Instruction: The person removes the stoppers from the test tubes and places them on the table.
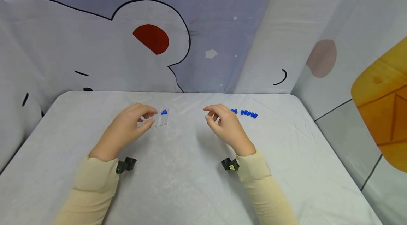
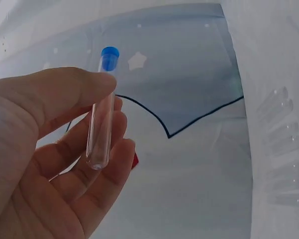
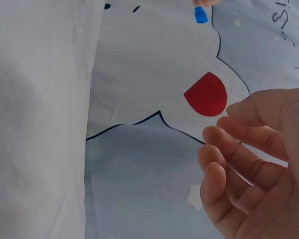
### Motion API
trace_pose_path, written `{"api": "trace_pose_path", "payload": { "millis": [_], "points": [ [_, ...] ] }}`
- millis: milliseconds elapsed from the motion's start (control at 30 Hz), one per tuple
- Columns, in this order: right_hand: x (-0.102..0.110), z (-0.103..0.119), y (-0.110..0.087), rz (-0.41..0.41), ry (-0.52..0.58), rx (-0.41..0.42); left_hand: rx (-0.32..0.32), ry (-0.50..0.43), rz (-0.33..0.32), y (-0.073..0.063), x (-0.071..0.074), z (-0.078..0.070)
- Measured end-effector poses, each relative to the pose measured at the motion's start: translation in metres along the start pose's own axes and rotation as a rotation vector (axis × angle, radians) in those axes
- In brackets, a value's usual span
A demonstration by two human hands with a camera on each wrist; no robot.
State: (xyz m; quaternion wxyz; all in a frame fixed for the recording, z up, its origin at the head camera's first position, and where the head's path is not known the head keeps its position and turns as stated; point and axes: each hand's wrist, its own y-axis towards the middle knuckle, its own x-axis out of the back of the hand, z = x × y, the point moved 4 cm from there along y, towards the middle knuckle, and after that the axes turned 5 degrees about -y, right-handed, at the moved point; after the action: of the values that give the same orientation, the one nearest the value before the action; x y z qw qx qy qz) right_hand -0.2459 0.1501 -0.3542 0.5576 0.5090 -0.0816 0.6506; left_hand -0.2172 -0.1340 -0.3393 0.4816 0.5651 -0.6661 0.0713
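In the left wrist view my left hand pinches a clear test tube between thumb and fingers. A blue cap sits in the tube's upper end, and its rounded bottom points down. In the head view the left hand hovers near the clear tubes on the table. My right hand holds nothing; its fingers are loosely curled, with the thumb apart from them. It is raised just left of a row of blue caps, partly covering the row's left end.
Several clear tubes lie on the white-covered table, at the right of the left wrist view. A printed cloth hangs behind the table's far edge, and another panel stands along the right side.
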Motion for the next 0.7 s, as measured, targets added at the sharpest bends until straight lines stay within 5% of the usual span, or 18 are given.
{"api": "trace_pose_path", "payload": {
  "millis": [400,700],
  "points": [
    [-0.010,0.021,-0.004,0.098,-0.038,0.212,-0.144,0.012,0.142,0.001,-0.031,-0.017],
    [-0.019,0.029,-0.005,0.191,-0.081,0.270,-0.202,0.022,0.148,-0.001,-0.037,-0.024]
  ]
}}
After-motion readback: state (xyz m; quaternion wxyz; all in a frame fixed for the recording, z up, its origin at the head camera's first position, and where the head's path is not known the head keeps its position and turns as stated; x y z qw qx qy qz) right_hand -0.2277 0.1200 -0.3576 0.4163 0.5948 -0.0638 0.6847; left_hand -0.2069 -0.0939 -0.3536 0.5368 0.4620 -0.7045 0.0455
